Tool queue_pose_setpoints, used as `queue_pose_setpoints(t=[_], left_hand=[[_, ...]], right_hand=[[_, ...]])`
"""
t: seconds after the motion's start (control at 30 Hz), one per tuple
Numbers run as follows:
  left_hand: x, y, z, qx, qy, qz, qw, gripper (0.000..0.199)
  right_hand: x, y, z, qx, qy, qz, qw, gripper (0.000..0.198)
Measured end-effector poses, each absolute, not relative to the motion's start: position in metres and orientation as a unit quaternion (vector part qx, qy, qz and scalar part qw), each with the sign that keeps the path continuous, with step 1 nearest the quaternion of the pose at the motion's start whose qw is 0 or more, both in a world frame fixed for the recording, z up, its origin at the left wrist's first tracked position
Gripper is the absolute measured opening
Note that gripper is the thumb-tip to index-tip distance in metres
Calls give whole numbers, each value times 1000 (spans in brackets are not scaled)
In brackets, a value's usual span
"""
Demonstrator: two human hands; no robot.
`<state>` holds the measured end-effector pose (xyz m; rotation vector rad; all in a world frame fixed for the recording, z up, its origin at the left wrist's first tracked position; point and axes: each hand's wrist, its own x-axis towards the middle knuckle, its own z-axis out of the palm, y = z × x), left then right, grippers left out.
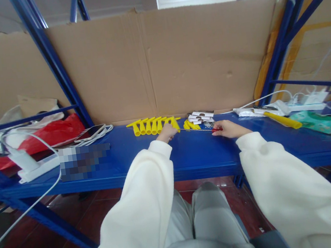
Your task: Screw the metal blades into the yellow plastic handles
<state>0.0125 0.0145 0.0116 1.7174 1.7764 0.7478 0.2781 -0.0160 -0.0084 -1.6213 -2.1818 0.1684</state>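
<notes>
My left hand (167,133) is closed on a yellow plastic part (175,124) with a tubular body, at the right end of a row of similar yellow parts (145,127). My right hand (228,128) grips the red handle of a screwdriver (216,130). Its thin metal shaft points left, and the tip reaches the yellow part by my left fingers. Whether the tip sits inside the part is too small to tell. Just behind the shaft lie loose yellow pieces (192,125), beside a small stack of white and dark packets (201,117).
The blue shelf (145,159) has a cardboard sheet (187,60) along its back. On the left are a phone (90,133), a white power strip (38,167) with cables and a red bag (63,131). A yellow tube (283,119) and green plastic packaging (317,122) lie on the right.
</notes>
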Motion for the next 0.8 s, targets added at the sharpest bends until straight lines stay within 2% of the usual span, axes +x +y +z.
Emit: queue_pose_setpoints(t=[0.37, 0.67, 0.8], left_hand=[[13, 25, 6, 666, 660, 252, 239, 19], [12, 10, -5, 759, 618, 199, 57, 37], [9, 6, -8, 763, 619, 187, 21, 44]], right_hand=[[303, -5, -14, -639, -751, 30, 164, 6], [311, -1, -18, -687, -716, 18, 119, 21], [304, 4, -20, -674, -724, -3, 146, 24]])
